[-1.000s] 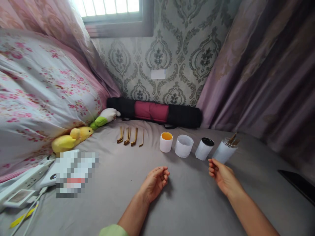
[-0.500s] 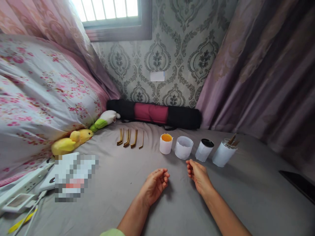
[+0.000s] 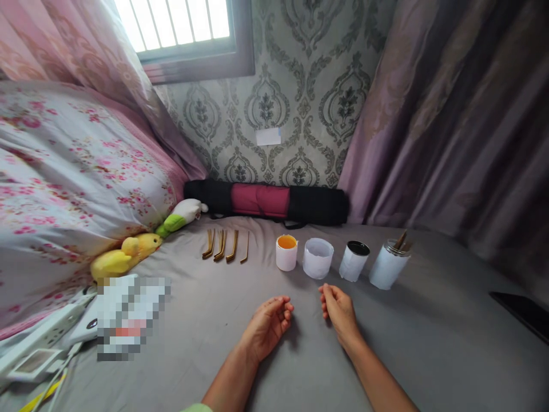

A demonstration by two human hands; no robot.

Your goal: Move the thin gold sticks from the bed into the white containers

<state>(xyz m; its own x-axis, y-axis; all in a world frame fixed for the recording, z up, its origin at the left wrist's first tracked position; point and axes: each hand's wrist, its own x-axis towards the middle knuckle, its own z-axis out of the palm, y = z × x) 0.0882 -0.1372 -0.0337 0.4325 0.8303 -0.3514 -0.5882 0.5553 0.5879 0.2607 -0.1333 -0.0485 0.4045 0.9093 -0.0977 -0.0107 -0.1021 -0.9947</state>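
Observation:
My left hand (image 3: 269,325) rests on the grey sheet with loosely curled fingers and the thumb along them; nothing shows in it. To its right, my right hand (image 3: 337,309) has the thumb against curled fingers and no visible object. It is nearest to a white-wrapped wide cup (image 3: 318,260), without touching it. In the same row stand a white-wrapped cup with an orange inside (image 3: 286,257), a white-wrapped can with a dark inside (image 3: 354,263) and a wrapped jar (image 3: 388,269) holding brown sticks. Bent golden-brown rods (image 3: 220,247) lie in small groups further left.
A black and maroon roll-shaped bag (image 3: 261,200) lies along the wall. At left are a yellow plush toy (image 3: 124,260), a green and white plush toy (image 3: 182,216), a power strip (image 3: 47,326) and a blurred packet (image 3: 132,317). A flat black object (image 3: 518,315) lies far right.
The view has shifted slightly. My right hand has moved a little left, closer to my left hand. The cups and rods appear to stay in place.

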